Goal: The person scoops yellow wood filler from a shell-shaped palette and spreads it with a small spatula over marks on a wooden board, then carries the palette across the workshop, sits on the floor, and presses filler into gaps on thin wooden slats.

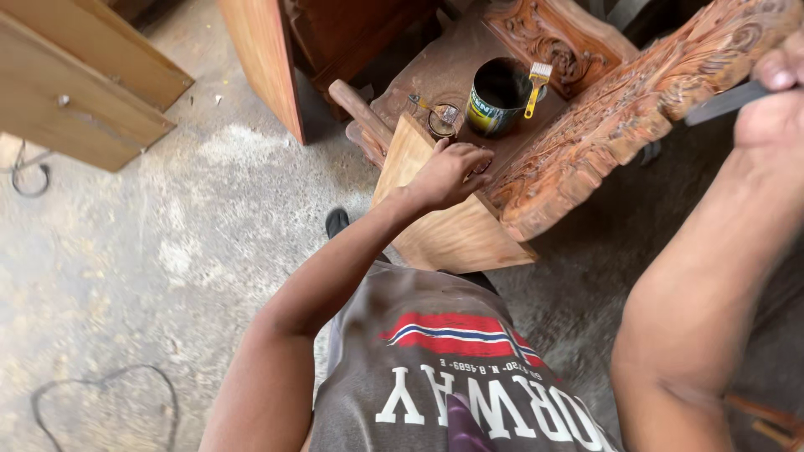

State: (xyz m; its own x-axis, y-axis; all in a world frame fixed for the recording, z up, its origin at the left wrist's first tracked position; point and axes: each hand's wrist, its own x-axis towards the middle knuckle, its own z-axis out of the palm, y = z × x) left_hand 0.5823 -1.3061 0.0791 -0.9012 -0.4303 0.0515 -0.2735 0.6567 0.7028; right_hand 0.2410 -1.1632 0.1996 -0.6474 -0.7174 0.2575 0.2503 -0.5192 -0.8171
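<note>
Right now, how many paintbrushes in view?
1: a yellow-handled paintbrush resting across the rim of the open tin on the wooden surface, beyond the left hand. The dark tool in the right hand isn't clearly a brush; others may be hidden.

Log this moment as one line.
left hand: on plain wood panel | right hand: holds dark tool at carved panel | tin, brush behind

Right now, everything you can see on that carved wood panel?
The carved wood panel is a long reddish-brown piece with dense floral and scroll relief over its face and a wavy, scalloped lower edge. The wood looks raw and matte. It lies tilted, running from upper right down to lower left, with its lower end resting over a plain wooden board. The left hand sits at that lower end; the right hand holds a dark flat tool against its upper end.
</note>
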